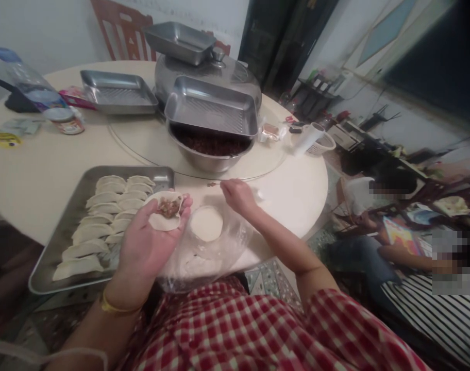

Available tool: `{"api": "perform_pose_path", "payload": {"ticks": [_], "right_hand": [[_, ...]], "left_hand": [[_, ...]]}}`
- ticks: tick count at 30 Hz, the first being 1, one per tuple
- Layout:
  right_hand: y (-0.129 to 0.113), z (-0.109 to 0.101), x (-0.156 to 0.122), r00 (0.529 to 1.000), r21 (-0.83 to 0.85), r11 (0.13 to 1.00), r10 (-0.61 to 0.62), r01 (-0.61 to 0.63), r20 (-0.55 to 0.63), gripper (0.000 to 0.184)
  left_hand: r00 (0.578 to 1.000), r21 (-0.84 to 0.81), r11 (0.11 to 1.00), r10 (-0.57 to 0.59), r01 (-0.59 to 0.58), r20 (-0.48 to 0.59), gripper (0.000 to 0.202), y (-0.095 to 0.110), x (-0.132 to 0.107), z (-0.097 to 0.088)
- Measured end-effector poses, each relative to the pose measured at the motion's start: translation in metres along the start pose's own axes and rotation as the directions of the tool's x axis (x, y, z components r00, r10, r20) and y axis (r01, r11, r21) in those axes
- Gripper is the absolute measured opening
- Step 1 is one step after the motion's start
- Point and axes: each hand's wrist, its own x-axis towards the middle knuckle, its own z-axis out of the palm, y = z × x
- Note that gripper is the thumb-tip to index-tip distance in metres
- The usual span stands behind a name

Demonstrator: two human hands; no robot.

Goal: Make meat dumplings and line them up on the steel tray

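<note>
My left hand [148,239] lies palm up and cups a round dumpling wrapper [163,219] with a lump of minced meat filling [169,207] on it. My right hand [238,197] is closed in a pinch around thin chopsticks [215,183] whose tips carry a bit of filling over the table. Between my hands sits a stack of round wrappers [206,224] on a clear plastic bag [204,255]. A steel bowl of meat filling [212,149] stands just beyond. Folded dumplings [103,208] fill a metal tray [57,247] at the left.
Empty steel trays [117,93] [212,105] and a lidded pot [207,72] sit on the round table's turntable [142,141]. A plastic bottle [26,82] and a small jar [67,121] lie far left. People sit low at the right near a white basket [322,145].
</note>
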Motion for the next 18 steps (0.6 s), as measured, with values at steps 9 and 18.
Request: {"api": "perform_pose_path", "payload": {"ticks": [9, 18], "right_hand": [[-0.025, 0.045, 0.034, 0.977, -0.115, 0.984, 0.153, -0.137, 0.150, 0.037], [-0.032, 0.050, 0.035, 0.990, -0.091, 0.989, 0.121, -0.114, 0.071, 0.034]], "left_hand": [[0.998, -0.011, 1.000, 0.014, -0.015, -0.064, 0.021, 0.001, -0.005, -0.004], [0.999, -0.044, 0.999, -0.004, 0.002, -0.038, 0.021, 0.009, -0.002, -0.011]]}}
